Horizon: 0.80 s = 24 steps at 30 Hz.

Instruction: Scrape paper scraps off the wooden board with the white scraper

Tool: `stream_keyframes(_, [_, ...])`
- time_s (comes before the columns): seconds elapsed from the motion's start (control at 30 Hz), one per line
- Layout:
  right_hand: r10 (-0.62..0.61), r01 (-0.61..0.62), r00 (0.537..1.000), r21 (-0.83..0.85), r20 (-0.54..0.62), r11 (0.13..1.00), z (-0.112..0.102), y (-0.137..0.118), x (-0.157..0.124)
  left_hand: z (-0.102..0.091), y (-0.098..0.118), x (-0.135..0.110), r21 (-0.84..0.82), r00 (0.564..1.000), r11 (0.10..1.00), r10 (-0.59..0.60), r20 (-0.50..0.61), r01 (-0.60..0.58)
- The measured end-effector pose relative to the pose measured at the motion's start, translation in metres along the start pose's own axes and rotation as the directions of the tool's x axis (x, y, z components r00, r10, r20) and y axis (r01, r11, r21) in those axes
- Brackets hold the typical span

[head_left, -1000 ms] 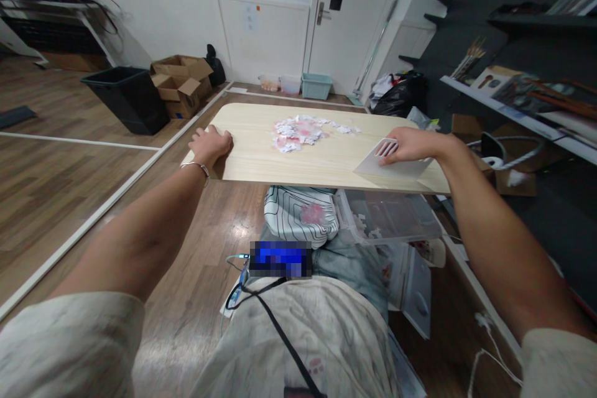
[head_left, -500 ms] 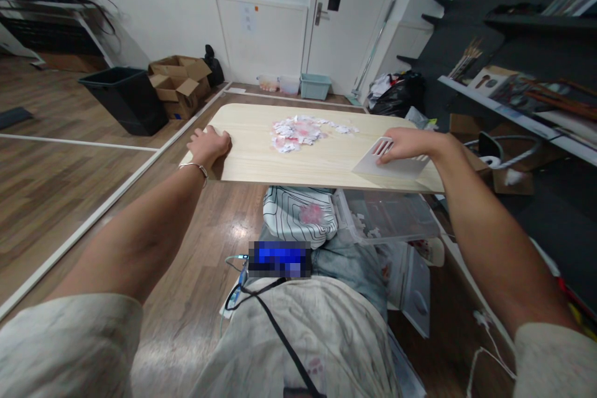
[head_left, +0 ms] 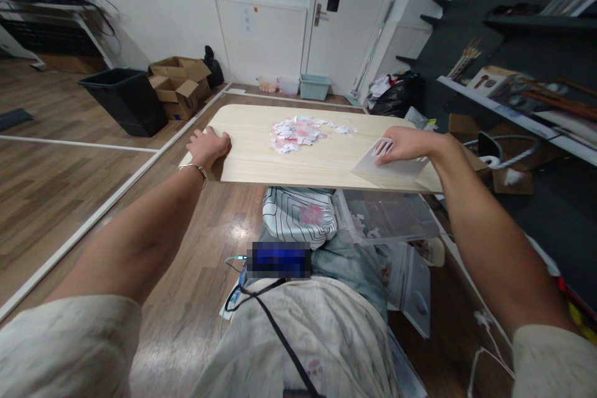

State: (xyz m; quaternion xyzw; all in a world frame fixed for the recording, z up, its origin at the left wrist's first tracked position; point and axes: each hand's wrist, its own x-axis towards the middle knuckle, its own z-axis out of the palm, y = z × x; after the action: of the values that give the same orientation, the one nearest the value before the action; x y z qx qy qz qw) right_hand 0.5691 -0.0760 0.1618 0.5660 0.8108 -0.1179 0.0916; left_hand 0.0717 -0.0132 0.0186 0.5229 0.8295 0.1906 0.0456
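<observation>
A pale wooden tabletop [head_left: 252, 165] stretches in front of me. My left hand [head_left: 208, 146] rests on its left end, fingers apart, with nothing visible in it. At the right end, my right hand [head_left: 403, 144] is closed around a flat white scraper [head_left: 373, 165] with slots cut near its top. The scraper is tilted, its lower edge against the wood. Between my hands, toward the far side, lies a loose pile of torn white and pink paper scraps [head_left: 298, 132], apart from both hands.
Below the tabletop's near edge are a clear plastic bin [head_left: 396, 217] with a few scraps and a striped white cloth [head_left: 298, 214] over my lap. A black trash bin [head_left: 125, 102] and cardboard boxes [head_left: 180, 84] stand left. A cluttered shelf [head_left: 522, 112] runs along the right.
</observation>
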Motion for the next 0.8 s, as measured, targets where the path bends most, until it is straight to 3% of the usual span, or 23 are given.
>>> stream_keyframes(0.2, [-0.046, 0.047, 0.999, 0.02, -0.027, 0.999, 0.0022, 0.0043, 0.0004, 0.0002, 0.0005, -0.0007, -0.009, 1.0, 1.0, -0.007, 0.004, 0.007])
stream_keyframes(0.57, [-0.014, 0.012, 0.999, -0.051, -0.041, 0.999, 0.0048, 0.0033, 0.0029, 0.0014, 0.0004, -0.0008, -0.011, 1.0, 1.0, -0.003, -0.01, 0.003])
stream_keyframes(0.8, [-0.03, 0.024, 0.992, -0.054, -0.119, 0.998, 0.0048, -0.0047, -0.0045, -0.0017, 0.0018, -0.004, 0.005, 1.0, 1.0, -0.013, 0.014, 0.013])
